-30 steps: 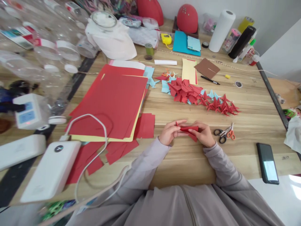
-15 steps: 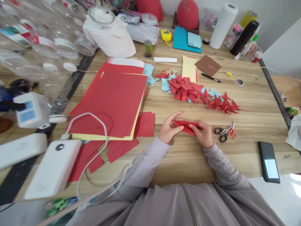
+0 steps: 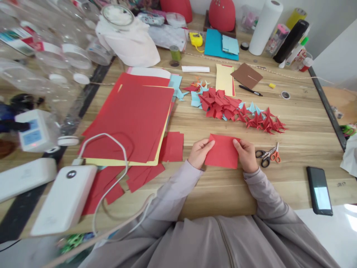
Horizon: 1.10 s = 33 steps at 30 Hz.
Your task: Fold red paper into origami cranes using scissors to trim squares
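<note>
The left grip (image 3: 198, 152) and right grip (image 3: 247, 154) are clamped on the upper corners of a red paper square (image 3: 222, 153), right of and below the frame's centre. Scissors (image 3: 270, 153) lie beside the right grip; folded red figures (image 3: 219, 104) cluster higher up, large red sheets (image 3: 131, 123) centre-left on the bench (image 3: 301, 141).

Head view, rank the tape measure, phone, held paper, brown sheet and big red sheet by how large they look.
1. Big red sheet
2. Held paper and phone: too alike to rank
3. Brown sheet
4. Tape measure
</note>
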Tool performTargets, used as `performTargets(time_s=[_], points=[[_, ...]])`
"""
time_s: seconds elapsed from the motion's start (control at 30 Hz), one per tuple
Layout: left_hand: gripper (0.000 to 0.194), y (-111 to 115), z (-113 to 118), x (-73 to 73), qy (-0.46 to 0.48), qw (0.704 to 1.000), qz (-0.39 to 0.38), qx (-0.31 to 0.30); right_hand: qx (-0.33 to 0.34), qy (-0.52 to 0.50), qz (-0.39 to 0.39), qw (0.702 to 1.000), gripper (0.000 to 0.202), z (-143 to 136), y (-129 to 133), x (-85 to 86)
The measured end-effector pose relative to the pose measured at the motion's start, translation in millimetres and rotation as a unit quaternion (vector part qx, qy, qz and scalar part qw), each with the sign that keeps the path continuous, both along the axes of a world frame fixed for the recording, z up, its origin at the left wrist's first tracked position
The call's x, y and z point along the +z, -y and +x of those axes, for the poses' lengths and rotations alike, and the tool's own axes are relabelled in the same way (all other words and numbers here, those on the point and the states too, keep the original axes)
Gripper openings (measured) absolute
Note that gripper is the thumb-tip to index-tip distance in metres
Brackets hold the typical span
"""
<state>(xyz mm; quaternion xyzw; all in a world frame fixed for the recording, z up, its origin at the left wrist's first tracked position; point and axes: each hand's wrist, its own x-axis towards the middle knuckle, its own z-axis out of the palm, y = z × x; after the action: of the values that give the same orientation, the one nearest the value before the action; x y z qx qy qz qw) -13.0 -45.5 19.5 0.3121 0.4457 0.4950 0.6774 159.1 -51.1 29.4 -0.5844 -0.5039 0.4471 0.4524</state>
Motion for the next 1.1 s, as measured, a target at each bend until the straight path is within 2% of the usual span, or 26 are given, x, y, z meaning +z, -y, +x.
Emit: performTargets(time_s=[0.13,0.23,0.33,0.37,0.5,0.6,0.73,0.83,0.93,1.03,1.1], points=[[0.032,-0.2,-1.2,-0.1,-0.005,1.000,-0.007,0.026,0.020,0.014,0.022,0.999,0.045,-1.4,0.1,3.1],[0.029,-0.8,-0.8,0.4,0.007,0.999,0.014,0.032,0.008,0.001,0.013,1.000,0.042,-0.6,-0.2,1.6],[0.051,-1.0,-2.2,0.9,0.002,0.997,0.082,0.007,-0.013,-0.032,0.003,0.999,0.036,1.7,-1.2,-1.7],[0.052,-0.8,-3.2,1.3,-0.019,0.994,0.104,-0.010,-0.020,-0.042,0.002,0.999,0.035,2.4,-1.5,-2.7],[0.024,1.0,-7.6,4.2,-0.153,0.975,0.149,-0.060,-0.038,-0.067,0.005,0.997,0.034,3.3,-2.5,-4.6],[0.024,2.3,-9.3,5.5,-0.193,0.969,0.145,-0.060,-0.037,-0.078,0.003,0.996,0.031,2.2,-2.6,-4.0],[0.027,1.6,-10.5,1.7,-0.206,0.970,0.127,-0.020,-0.039,-0.106,0.017,0.994,0.031,2.0,-1.8,-1.2],[0.029,-0.9,-11.3,-3.1,-0.185,0.976,0.107,0.037,-0.019,-0.060,0.072,0.995,0.038,4.7,-1.3,0.3],[0.028,-3.1,-10.9,-3.7,-0.119,0.986,0.092,0.070,0.046,0.040,0.152,0.987,0.027,7.5,-1.3,0.3],[0.026,-3.3,-10.8,-0.1,-0.033,0.997,0.047,0.056,0.107,0.068,0.179,0.976,0.024,8.1,-1.3,-0.9],[0.027,-2.9,-12.2,2.4,0.000,0.999,0.023,0.034,0.119,0.053,0.172,0.976,0.025,7.9,-1.0,-2.2]])
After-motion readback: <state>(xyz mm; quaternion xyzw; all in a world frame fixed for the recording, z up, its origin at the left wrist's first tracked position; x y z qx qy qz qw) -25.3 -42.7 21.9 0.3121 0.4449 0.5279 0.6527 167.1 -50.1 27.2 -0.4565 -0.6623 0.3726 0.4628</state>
